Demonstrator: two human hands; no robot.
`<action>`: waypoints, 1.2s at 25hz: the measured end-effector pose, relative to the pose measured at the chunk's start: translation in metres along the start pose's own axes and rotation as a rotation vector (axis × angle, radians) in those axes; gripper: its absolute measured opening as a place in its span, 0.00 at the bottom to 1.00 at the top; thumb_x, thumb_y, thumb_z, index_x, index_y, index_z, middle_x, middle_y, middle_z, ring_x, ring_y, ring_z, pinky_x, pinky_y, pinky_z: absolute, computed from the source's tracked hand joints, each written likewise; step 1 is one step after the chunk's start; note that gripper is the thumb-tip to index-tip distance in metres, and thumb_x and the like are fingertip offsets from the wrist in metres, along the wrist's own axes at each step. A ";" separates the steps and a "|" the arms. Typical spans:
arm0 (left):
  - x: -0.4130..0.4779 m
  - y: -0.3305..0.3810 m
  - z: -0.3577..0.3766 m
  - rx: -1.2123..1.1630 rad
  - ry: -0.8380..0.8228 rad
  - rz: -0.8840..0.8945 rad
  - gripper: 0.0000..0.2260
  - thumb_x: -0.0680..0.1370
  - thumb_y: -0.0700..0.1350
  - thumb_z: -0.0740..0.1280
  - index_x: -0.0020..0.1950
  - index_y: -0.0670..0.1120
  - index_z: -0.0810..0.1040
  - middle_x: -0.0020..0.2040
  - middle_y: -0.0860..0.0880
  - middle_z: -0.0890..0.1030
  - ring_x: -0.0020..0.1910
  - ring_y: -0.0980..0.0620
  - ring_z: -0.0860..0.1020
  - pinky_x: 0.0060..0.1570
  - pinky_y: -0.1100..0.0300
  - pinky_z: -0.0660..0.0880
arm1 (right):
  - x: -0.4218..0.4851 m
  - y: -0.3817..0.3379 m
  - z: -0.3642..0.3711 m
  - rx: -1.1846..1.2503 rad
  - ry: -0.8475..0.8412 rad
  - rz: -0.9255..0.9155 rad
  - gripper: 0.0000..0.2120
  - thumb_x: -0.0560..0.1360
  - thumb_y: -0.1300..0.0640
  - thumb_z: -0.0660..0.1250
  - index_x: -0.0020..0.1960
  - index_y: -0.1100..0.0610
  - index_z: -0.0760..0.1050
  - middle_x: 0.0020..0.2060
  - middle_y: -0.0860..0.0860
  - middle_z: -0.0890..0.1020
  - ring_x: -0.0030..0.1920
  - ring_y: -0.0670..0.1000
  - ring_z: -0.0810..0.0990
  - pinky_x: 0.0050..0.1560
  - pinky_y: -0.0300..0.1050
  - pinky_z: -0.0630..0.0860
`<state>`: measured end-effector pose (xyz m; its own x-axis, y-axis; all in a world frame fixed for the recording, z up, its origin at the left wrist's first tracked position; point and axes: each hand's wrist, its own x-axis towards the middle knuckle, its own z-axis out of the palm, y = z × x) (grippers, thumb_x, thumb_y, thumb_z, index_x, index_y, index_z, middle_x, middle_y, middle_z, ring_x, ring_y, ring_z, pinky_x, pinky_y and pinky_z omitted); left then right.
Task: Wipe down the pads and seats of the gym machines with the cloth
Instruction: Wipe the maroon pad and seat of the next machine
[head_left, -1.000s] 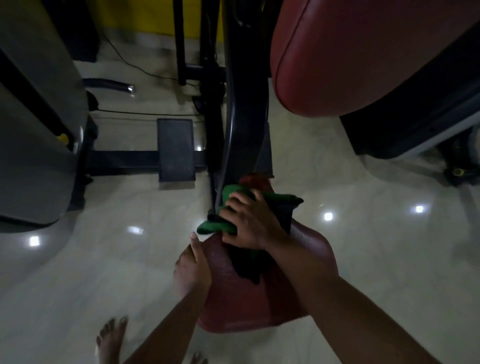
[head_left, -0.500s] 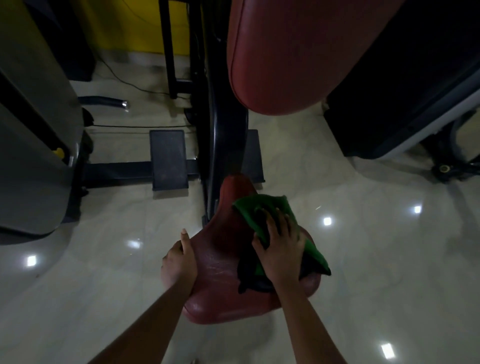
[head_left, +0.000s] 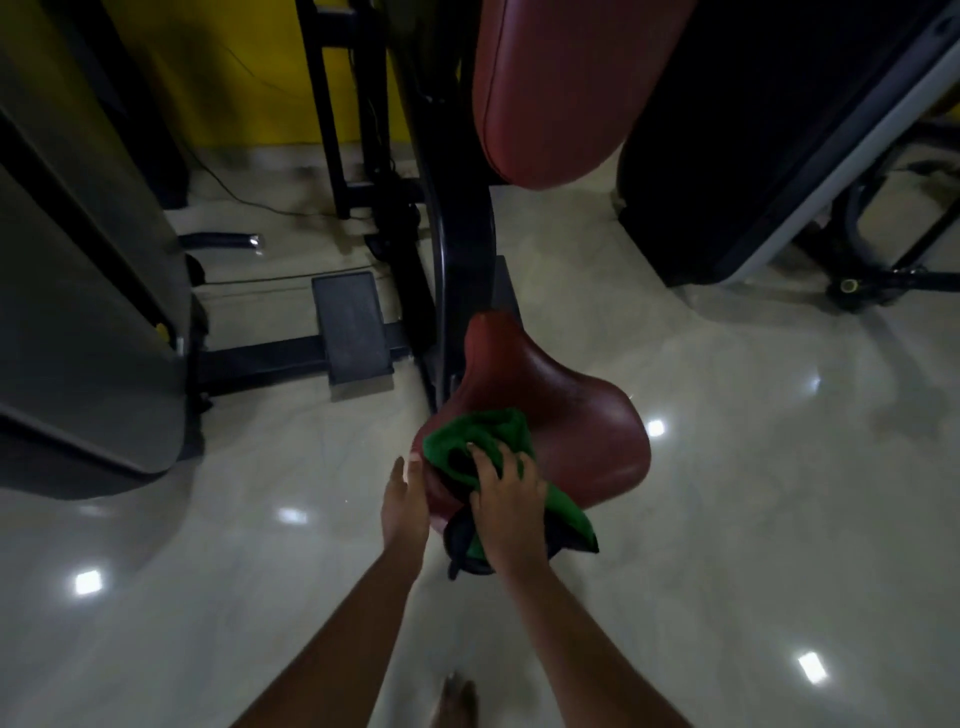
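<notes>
Glossy pale floor (head_left: 753, 545) carries a black machine frame (head_left: 260, 361), footplate (head_left: 353, 327), thin cable (head_left: 234, 195) and bare foot (head_left: 457, 701)

Dark red saddle-shaped seat (head_left: 571, 415), centre: smooth leather-like covering, soft sheen. Green fabric cloth (head_left: 488, 431) on it: matt, fuzzy nap, darker underside. Dark red upholstered back pad (head_left: 561, 88), 12 o'clock: same smooth covering, one stitched seam. Black curved frame post (head_left: 462, 270): glossy painted metal. Black rectangular footplate (head_left: 353, 327), 10 o'clock: matt, finely textured. Pale tiled floor (head_left: 779, 467): polished, mirror-glossy.
</notes>
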<state>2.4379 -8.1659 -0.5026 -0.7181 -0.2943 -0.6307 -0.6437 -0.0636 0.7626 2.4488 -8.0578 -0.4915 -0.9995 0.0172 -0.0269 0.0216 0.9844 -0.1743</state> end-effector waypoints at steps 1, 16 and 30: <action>-0.021 -0.002 -0.012 0.023 -0.009 0.019 0.25 0.80 0.59 0.53 0.74 0.48 0.63 0.73 0.46 0.68 0.70 0.45 0.67 0.68 0.55 0.62 | -0.008 0.000 -0.016 0.048 -0.023 -0.027 0.26 0.67 0.55 0.73 0.65 0.50 0.73 0.60 0.55 0.78 0.57 0.60 0.77 0.53 0.54 0.75; -0.291 0.052 0.055 0.139 -0.495 0.433 0.19 0.83 0.46 0.54 0.72 0.41 0.65 0.73 0.44 0.67 0.71 0.46 0.65 0.72 0.54 0.59 | -0.211 0.129 -0.263 0.703 0.348 0.391 0.24 0.75 0.66 0.62 0.70 0.61 0.66 0.61 0.62 0.75 0.60 0.59 0.73 0.53 0.35 0.63; -0.549 0.018 0.454 0.228 -0.984 0.468 0.23 0.81 0.56 0.53 0.75 0.49 0.61 0.75 0.50 0.62 0.73 0.50 0.61 0.70 0.53 0.58 | -0.365 0.542 -0.411 0.741 0.714 0.825 0.22 0.74 0.63 0.60 0.68 0.54 0.70 0.51 0.57 0.80 0.48 0.53 0.76 0.46 0.41 0.69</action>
<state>2.7005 -7.5728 -0.2084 -0.7346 0.6473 -0.2034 -0.2152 0.0619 0.9746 2.8155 -7.4583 -0.1721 -0.4742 0.8749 0.0980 0.4060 0.3161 -0.8575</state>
